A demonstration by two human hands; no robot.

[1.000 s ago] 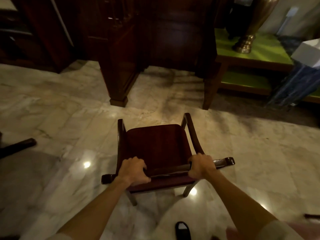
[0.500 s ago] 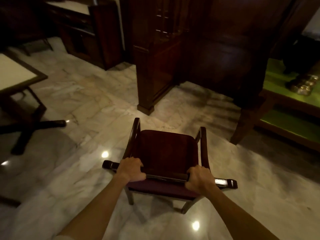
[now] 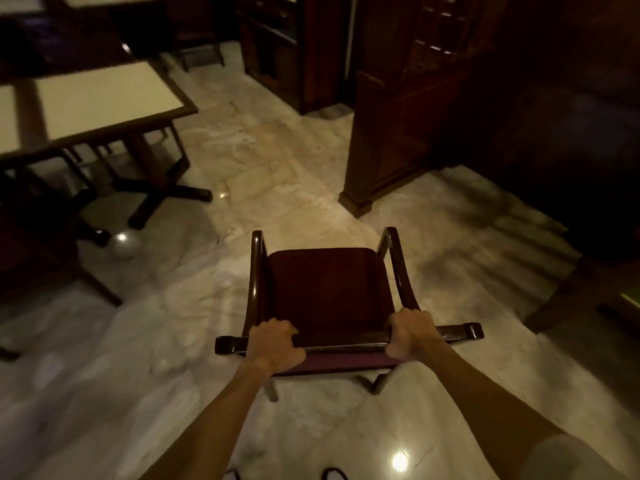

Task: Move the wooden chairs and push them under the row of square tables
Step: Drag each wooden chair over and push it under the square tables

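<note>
My left hand point(image 3: 275, 344) and right hand point(image 3: 410, 332) both grip the top rail of the wooden armchair point(image 3: 325, 292), out on the marble floor point(image 3: 263, 168) (well short of the square table point(image 3: 104, 98)). I'd swing it left, seat leading squarely under.

Both hands point(image 3: 275, 346) curled, arms outstretched

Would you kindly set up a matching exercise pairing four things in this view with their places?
Things:
1. left hand
2. right hand
3. square table
4. wooden cabinet

Places:
A. upper left of view
B. gripping the wooden chair top rail near its right end
C. ahead, right of the chair
D. gripping the rail near its left end

Pairs: 1-D, 2-B, 3-A, 4-C
</note>
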